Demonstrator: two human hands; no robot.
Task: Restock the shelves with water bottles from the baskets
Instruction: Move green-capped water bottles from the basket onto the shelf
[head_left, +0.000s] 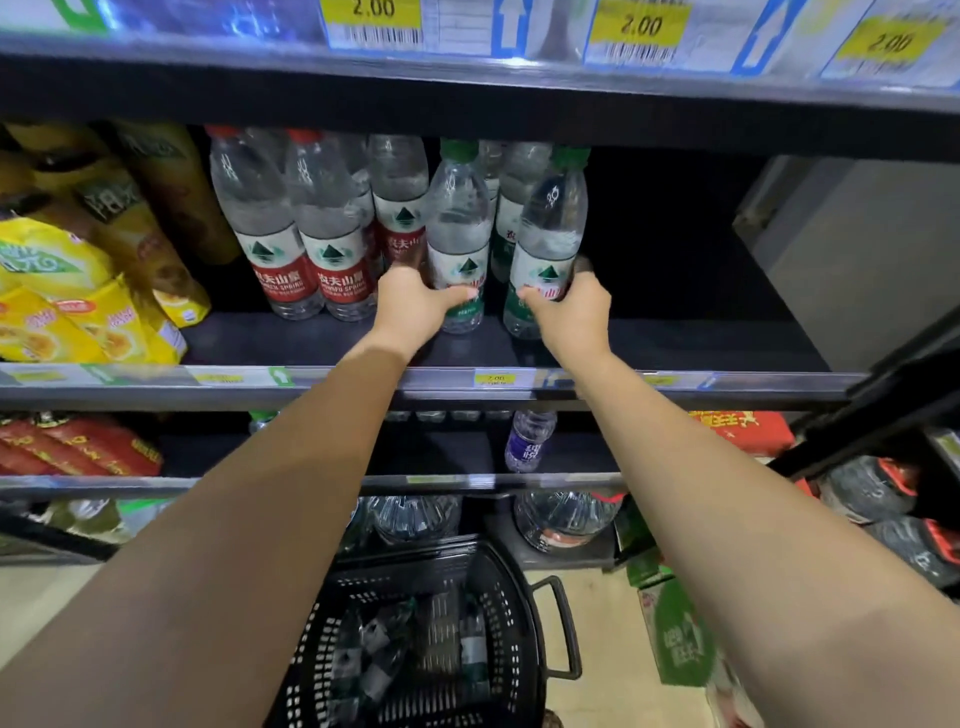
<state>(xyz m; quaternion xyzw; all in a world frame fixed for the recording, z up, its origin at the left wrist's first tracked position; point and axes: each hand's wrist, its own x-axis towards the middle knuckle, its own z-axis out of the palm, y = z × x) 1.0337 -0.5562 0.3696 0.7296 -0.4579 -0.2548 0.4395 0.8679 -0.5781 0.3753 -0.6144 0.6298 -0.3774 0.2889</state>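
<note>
Grip is closed on both sides: left hand (415, 306) curls round the upright left bottle (457, 234) beside the red-label row (311, 249), right hand (571, 317) round the right bottle (548, 234), bare shelf (675, 338) lying rightward.

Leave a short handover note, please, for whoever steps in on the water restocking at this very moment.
Left hand: grips one green-capped bottle at its label, on the middle shelf.
Right hand: grips a second green-capped bottle, tilted, just right of the first.
Done: red-capped bottles stand in rows to the left, with more behind.
Left: seat these two, then fetch the bottles lying in the black basket on the floor. The shelf's right part looks free.
</note>
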